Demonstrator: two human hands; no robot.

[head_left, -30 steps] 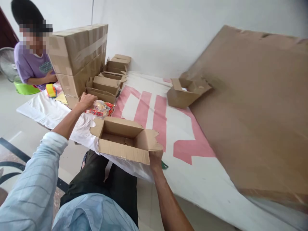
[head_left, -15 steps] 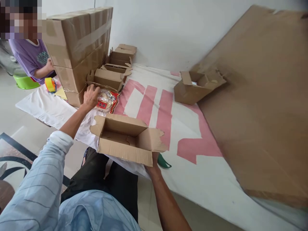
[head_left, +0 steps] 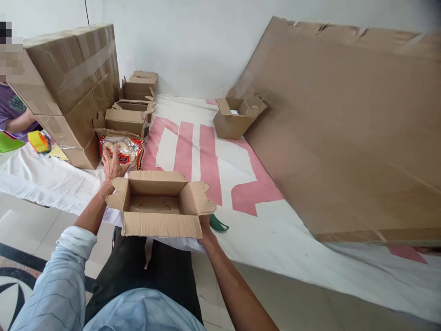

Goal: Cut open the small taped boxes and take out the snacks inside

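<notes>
The splayed left hand (head_left: 115, 167) is being rested, ideally lightly, on a red-and-clear plastic packet (head_left: 128, 150) beyond the open brown cardboard box (head_left: 161, 224). The right hand (head_left: 206, 231) is being part-hidden, grip unclear.

The packet (head_left: 135, 151) bears a red label (head_left: 124, 159), its characters unreadable.

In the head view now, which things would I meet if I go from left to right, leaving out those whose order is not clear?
Bright green basin → yellow-and-orange object → red-and-clear food packet → dark green curved object → large cardboard panel.
</notes>
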